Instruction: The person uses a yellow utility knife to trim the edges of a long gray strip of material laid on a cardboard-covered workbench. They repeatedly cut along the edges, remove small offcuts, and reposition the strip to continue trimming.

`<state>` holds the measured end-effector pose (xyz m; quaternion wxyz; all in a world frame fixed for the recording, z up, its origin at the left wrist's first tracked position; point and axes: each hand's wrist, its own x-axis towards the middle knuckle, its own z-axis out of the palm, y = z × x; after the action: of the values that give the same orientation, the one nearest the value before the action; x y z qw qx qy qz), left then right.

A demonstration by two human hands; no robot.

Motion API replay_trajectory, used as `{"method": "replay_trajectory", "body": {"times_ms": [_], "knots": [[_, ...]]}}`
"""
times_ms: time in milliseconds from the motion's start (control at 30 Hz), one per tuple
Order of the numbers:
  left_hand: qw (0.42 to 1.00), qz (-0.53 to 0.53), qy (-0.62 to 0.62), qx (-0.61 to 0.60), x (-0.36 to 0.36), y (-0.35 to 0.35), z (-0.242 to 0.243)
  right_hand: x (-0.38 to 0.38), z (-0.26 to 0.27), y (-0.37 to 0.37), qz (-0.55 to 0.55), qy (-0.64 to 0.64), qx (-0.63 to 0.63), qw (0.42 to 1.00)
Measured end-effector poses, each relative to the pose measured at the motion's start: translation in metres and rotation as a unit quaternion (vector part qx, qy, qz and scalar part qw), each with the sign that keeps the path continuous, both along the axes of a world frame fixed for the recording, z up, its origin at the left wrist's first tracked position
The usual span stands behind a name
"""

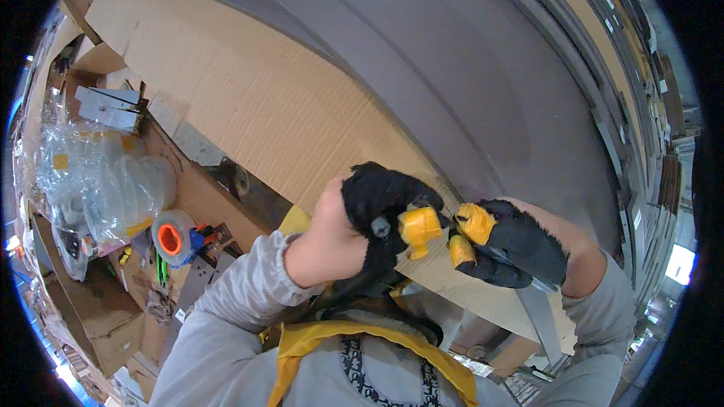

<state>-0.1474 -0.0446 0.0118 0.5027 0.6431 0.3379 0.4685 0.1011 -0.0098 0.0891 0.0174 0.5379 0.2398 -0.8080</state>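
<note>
Both hands wear black gloves with yellow wrapping on some fingers and meet in front of the chest. My left hand (390, 220) is curled closed, and a small round grey end (380, 227) shows in its fist; the rest of that object is hidden. Just to the right, my right hand (503, 243) has its wrapped fingertips close to the left fingers. A thin shiny strip (544, 284), perhaps metal, sticks out beneath its palm. Whether something small is between the fingertips cannot be told. Below the hands lies a corrugated cardboard sheet (271, 90), beside a large dark grey panel (452, 56).
At left are a clear plastic-wrapped bundle (102, 175), a roll of clear tape with an orange core (169, 239), green-handled tools (162, 270) and an open cardboard box (96, 316). Long grey panels (599, 68) are stacked along the right. A yellow strap (373, 328) crosses the chest.
</note>
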Motion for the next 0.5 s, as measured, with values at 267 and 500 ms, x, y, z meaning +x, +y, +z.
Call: {"method": "replay_trajectory", "body": {"times_ms": [267, 500], "knots": [[0.973, 0.158, 0.168, 0.029, -0.047, 0.005, -0.032, -0.001, -0.019, 0.032, 0.124, -0.059, 0.54, 0.83], [0.916, 0.158, 0.31, 0.201, -0.029, 0.019, -0.04, -0.031, -0.052, 0.078, 0.256, -0.141, 0.762, 0.578]]}}
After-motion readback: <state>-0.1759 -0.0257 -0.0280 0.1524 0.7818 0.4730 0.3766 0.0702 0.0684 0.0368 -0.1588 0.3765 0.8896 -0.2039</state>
